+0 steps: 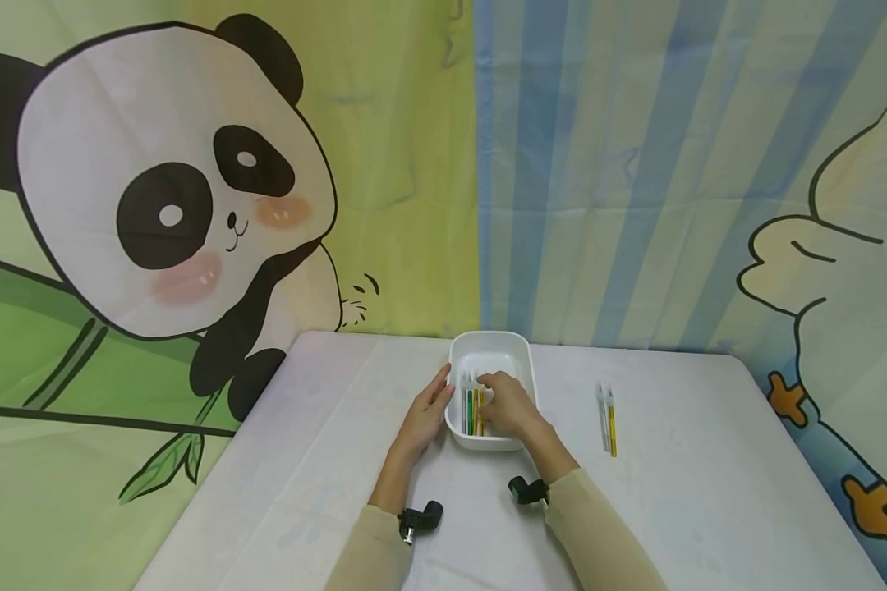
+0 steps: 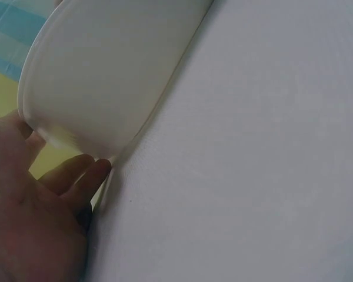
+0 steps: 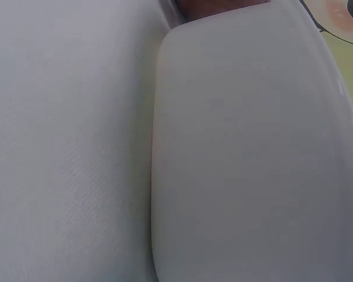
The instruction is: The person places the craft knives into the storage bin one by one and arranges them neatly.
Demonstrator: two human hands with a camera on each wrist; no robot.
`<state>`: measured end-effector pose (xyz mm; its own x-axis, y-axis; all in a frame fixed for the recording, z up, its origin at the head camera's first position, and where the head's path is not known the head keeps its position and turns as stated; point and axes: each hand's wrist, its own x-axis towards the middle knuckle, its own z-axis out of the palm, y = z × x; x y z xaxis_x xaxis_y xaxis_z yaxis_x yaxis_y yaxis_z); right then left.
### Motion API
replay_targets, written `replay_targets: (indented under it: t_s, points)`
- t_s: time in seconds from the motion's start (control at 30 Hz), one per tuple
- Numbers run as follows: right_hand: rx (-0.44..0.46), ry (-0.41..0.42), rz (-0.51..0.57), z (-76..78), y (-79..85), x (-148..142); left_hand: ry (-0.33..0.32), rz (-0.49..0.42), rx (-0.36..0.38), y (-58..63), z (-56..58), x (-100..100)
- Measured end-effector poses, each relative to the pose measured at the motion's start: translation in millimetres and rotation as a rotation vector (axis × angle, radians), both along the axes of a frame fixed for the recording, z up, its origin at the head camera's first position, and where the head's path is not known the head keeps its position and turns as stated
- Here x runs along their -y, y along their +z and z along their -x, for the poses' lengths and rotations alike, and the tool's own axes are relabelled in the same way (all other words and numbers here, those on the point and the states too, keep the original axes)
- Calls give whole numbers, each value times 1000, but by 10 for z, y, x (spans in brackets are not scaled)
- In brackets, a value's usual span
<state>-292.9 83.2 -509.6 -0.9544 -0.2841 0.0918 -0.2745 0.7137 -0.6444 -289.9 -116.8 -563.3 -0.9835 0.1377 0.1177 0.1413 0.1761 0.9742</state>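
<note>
A white plastic box (image 1: 489, 443) stands on the table, holding several slim pen-like sticks (image 1: 471, 412) with green, yellow and clear bodies and pale tips. My left hand (image 1: 421, 419) holds the box's left side, its thumb at the rim. In the left wrist view, the fingers of the left hand (image 2: 35, 200) touch the outer wall of the box (image 2: 112, 76). Inside the box, my right hand (image 1: 510, 406) has bent fingers beside the rightmost yellow stick; whether it pinches one is hidden. The right wrist view is filled mostly by the box's outer wall (image 3: 253, 147).
Two more slim sticks, one clear (image 1: 603, 417) and one yellow (image 1: 613, 423), lie side by side on the white table (image 1: 695, 476) to the right of the box. A printed curtain (image 1: 414, 164) hangs behind the table's back edge.
</note>
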Motion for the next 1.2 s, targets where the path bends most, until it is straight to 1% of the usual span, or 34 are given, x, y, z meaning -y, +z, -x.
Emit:
replay_targets:
  t_s: [0.1,0.23,0.37,0.47,0.63,0.8,0.97,1.1,1.2]
  points:
    - [-58,-41,67,-21,17,-6,1,-1,4,-6,1,2]
    - [-141,-73,150,-37,44,-5,-2,-3,6,-8,10,3]
    - [-278,-88,196,-43,70,-26,-8,-11,4,-17,19,2]
    - [-336,-94,209,-50,100,-66,-7,-12,4,-24,27,4]
    - [-360,-120,186,-68,140,-182,-4,-12,7,-26,29,7]
    - [-368,-147,186,-102,155,-341,-6,1,8,-14,24,-1]
    - [-363,-191,222,-163,131,-516,-3,4,25,-2,12,-10]
    - [-355,-223,275,-211,102,-632,0,3,30,13,3,-17]
    - [-368,-245,300,-235,76,-709,6,6,30,26,-5,-19]
